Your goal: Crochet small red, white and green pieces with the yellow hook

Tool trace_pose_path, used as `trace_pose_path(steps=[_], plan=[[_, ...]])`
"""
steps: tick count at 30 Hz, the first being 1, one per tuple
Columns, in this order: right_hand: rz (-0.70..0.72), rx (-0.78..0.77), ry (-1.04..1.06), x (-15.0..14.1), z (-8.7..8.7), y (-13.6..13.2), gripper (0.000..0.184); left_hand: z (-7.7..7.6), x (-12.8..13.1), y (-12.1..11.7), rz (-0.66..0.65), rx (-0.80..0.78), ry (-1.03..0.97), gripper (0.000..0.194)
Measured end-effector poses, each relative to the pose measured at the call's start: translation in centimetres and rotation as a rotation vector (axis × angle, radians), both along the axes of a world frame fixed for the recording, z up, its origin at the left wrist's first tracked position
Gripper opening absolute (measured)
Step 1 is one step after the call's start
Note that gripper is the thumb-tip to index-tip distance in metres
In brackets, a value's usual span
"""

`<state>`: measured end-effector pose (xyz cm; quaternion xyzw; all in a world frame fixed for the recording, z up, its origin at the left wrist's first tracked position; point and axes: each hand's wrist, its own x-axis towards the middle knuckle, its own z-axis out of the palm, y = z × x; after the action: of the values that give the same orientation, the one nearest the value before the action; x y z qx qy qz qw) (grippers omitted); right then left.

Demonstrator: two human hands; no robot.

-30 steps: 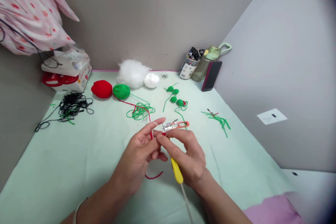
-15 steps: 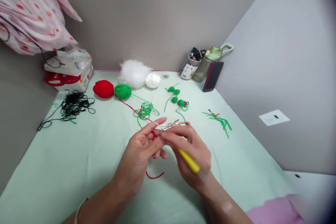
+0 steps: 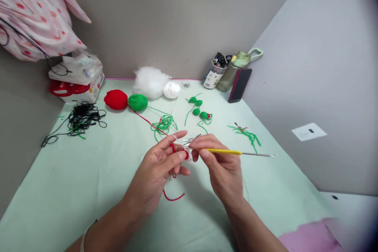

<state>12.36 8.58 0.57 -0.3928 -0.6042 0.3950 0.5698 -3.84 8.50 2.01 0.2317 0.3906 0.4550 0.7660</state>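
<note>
My left hand (image 3: 159,169) pinches a small red and white crochet piece (image 3: 187,154) between thumb and fingers. White yarn runs over its raised index finger, and red yarn (image 3: 172,148) loops round another finger. A red tail (image 3: 173,199) hangs down to the table. In my right hand (image 3: 223,165) is a yellow-handled crochet hook (image 3: 226,151), held almost level. Its near tip meets the piece at my left fingertips; the metal far end points right. Behind my hands lies a pair of small scissors (image 3: 189,140), partly covered by my right fingers.
A red yarn ball (image 3: 116,99), green ball (image 3: 138,102), white ball (image 3: 171,90) and white stuffing (image 3: 150,82) line the back. Tangled black yarn (image 3: 84,118) lies left, small green crochet balls (image 3: 196,112) behind, green scraps (image 3: 249,136) right. A phone (image 3: 240,85) leans by a bottle (image 3: 228,73).
The hook has swung from slanting down toward me to nearly level, pointing right. My right hand has turned and shifted slightly right, baring the red and white piece.
</note>
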Motion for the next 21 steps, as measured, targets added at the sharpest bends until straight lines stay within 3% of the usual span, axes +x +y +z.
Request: trace_pose_path(steps=[3, 6, 11, 17, 21], plan=[[-0.018, -0.028, 0.086, 0.2, -0.1, 0.1, 0.015, 0.0, -0.2, 0.2, -0.041, -0.050, -0.075, 0.053], [-0.025, -0.127, 0.254, 0.5, 0.1, 0.5, 0.016, 0.2, -0.5, 0.4, -0.066, -0.094, -0.144, 0.043], [0.084, -0.309, 0.424, 0.5, 0.5, 0.9, 0.020, 0.2, -0.6, 0.3, -0.076, -0.049, -0.129, 0.033], [0.036, -0.082, 0.169, 0.1, -0.5, 0.2, 0.014, -0.4, 0.0, 0.0, -0.007, 0.159, 0.082, 0.028], [0.065, -0.191, 0.310, 0.2, -0.3, 0.4, 0.015, -0.2, -0.1, 0.1, -0.025, 0.093, 0.062, 0.028]])
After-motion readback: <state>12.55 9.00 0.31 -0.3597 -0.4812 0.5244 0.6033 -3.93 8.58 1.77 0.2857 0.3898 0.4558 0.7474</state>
